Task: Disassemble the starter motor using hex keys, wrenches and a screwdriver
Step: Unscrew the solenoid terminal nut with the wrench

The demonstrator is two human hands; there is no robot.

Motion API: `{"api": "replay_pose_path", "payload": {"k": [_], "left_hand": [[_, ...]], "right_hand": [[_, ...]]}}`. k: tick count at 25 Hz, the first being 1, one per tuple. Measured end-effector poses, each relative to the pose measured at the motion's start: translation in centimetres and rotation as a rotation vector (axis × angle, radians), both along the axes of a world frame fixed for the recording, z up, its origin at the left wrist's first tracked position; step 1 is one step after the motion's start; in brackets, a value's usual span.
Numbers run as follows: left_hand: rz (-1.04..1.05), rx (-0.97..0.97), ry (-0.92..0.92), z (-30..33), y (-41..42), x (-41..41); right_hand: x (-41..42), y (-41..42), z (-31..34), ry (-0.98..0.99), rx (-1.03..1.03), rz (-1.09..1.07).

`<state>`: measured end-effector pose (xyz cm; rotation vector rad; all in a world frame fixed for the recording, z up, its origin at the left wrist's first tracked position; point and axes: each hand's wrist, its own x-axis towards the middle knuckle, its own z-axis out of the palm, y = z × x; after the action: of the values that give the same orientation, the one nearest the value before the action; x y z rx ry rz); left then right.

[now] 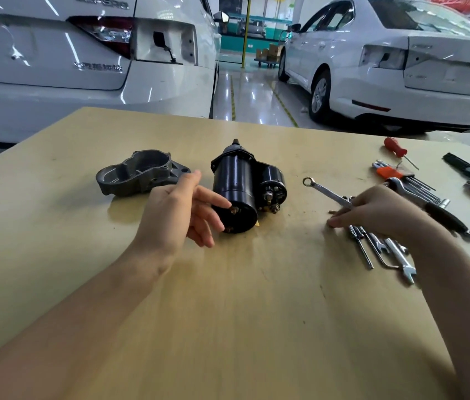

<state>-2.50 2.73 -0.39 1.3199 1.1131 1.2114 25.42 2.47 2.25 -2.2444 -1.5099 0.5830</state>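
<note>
Car repair workshop. Two white cars point(401, 59) are sitting parked on a glossy floor point(251, 93) that is showing painted yellow lane lines, one car missing a tail light point(164, 41). A wooden workbench point(228, 298) is taking up the foreground, carrying wrenches point(326, 193), a hex key set point(401, 177), a red-handled screwdriver point(395, 147), a black starter motor point(239, 186) and its detached grey housing point(138, 176). Stacked boxes on a cart point(268, 54) are standing far back.
</note>
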Motion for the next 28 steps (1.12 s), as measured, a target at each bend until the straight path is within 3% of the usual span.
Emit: {"api": "replay_pose_path", "payload": {"k": [4,7,9,11,13,17,19,25,28], "left_hand": [[0.028,0.007,-0.02,0.0,0.1,0.0],[0.109,0.14,0.019,-0.5,0.1,0.2],[0.129,0.291,0.24,-1.1,0.2,0.5],[0.033,0.374,0.562,-2.0,0.2,1.2],[-0.031,0.408,0.754,-2.6,0.4,2.2],[0.098,0.493,0.868,-3.0,1.3,3.4],[0.136,0.532,0.872,-3.2,1.7,3.6],[0.134,0.558,0.877,-3.3,1.9,2.7],[0.099,0.551,0.866,-3.1,1.9,2.2]], "right_hand": [[0.2,0.1,-0.2,-0.031,0.099,-0.02],[-0.3,0.1,-0.2,0.226,0.326,-0.019],[-0.6,0.5,0.2,0.59,0.448,-0.06],[-0.9,0.8,0.3,0.756,0.421,-0.085],[-1.7,1.0,-0.1,0.62,0.324,-0.078],[-4.8,0.7,-2.3,-0.119,0.2,0.154],[-5.8,0.5,-3.1,-0.316,0.166,0.189],[-6.6,0.1,-3.7,-0.466,0.216,0.243],[-3.8,0.5,-2.4,-0.349,0.323,0.049]]}}
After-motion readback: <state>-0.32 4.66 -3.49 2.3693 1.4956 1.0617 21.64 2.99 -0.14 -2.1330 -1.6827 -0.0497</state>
